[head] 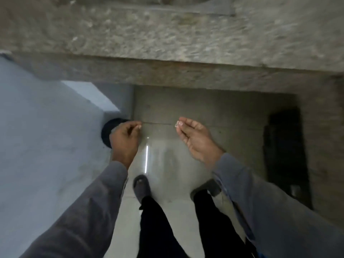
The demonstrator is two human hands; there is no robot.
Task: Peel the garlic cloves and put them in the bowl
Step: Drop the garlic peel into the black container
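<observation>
No garlic and no bowl show in the head view. My left hand [124, 140] hangs over the floor below the counter's edge, its fingers loosely curled with nothing visible in them. My right hand [195, 138] is held palm-up to the right, its fingers relaxed and slightly bent, and it also looks empty. The two hands are apart, both in grey sleeves. The picture is blurred by motion.
A speckled stone counter [167, 40] runs across the top, with a recessed rim [197, 8] at its far edge. A pale blue-white wall or cabinet [46, 136] stands on the left, a dark round object [107, 131] at its base. A dark recess [284, 146] lies under the counter on the right. My feet stand on a glossy floor [167, 157].
</observation>
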